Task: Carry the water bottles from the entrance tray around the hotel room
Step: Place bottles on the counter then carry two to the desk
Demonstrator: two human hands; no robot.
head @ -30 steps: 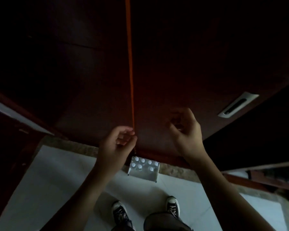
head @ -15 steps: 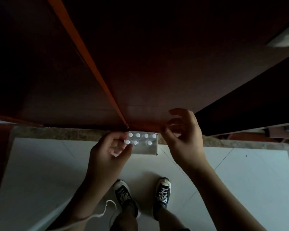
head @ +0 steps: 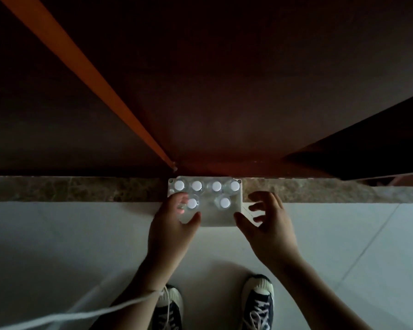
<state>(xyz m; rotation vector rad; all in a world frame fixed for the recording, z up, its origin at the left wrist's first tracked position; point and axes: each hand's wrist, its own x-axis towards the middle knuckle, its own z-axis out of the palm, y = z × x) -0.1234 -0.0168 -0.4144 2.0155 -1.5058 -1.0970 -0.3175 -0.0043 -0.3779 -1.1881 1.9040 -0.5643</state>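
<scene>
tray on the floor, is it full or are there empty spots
Not full. The tray shows six white caps: four in the far row, two in the near row, with bare gaps beside the bottle near the right hand.

There is one view only, from the head, looking steeply down at the floor, with the door far and shoes near.
</scene>
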